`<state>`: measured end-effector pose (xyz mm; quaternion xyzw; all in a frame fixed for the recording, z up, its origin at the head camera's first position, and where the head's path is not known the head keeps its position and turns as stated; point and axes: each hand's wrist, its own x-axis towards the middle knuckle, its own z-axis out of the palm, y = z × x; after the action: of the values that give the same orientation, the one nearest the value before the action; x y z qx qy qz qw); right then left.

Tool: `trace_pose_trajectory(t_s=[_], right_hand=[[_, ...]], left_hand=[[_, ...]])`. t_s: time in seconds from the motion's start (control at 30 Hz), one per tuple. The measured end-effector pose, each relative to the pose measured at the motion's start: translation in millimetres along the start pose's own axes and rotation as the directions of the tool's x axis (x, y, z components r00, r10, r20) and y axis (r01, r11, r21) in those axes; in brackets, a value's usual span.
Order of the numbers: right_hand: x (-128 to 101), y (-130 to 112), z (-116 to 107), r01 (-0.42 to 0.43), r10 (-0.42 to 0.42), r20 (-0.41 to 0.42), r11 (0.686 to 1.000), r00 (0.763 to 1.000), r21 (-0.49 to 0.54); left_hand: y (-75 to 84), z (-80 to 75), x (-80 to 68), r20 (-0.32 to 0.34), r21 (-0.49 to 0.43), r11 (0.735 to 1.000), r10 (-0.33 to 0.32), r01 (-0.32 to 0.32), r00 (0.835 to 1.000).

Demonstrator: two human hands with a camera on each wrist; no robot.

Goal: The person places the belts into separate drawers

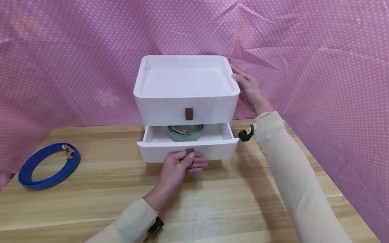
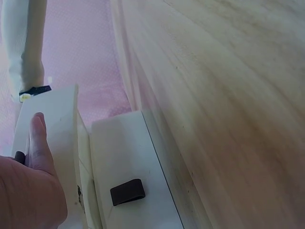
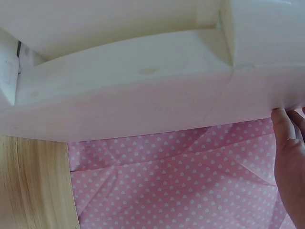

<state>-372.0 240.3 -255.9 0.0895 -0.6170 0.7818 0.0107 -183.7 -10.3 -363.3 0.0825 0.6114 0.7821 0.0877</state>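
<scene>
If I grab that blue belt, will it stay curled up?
The blue belt may flop open: no tie shows around its coil. Its metallic buckle could drag one end down. Its ring lies flat, so rolling seems unlikely.

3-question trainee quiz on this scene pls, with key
1. True or false: the upper drawer stands pulled open.

2. Pick one. The right hand touches the white box at its:
A) front
B) side
C) underside

3. Count: how many belts show in the head view?

Key:
1. False; only the lower drawer is open.
2. B.
3. Two: a green belt in that drawer, a blue belt on the table.
</scene>
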Motion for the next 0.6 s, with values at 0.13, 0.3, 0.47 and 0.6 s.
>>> trace_pose_trajectory(t_s=[0.13,0.3,0.47,0.6], right_hand=[[-1.0,0.2,-1.3,0.009,-0.009,0.002,0.999,1.0,-0.044],[-1.6,0.2,-1.2,0.015,-0.015,0.003,0.999,1.0,-0.045],[-0.8,0.2,-0.9,0.014,-0.014,0.0,1.0,1.0,-0.025],[-0.2,0.6,-0.5,0.013,-0.013,0.0,1.0,1.0,-0.014]], left_hand=[[0.0,0.0,0.7,-0.001,0.005,1.0,0.003,-0.003,1.0],[-0.5,0.4,1.3,-0.004,-0.002,1.0,-0.003,0.003,1.0],[-1.2,1.2,1.5,-0.014,-0.014,1.0,0.0,0.0,1.0],[-0.7,1.8,1.5,-0.023,-0.014,1.0,-0.008,0.007,1.0]])
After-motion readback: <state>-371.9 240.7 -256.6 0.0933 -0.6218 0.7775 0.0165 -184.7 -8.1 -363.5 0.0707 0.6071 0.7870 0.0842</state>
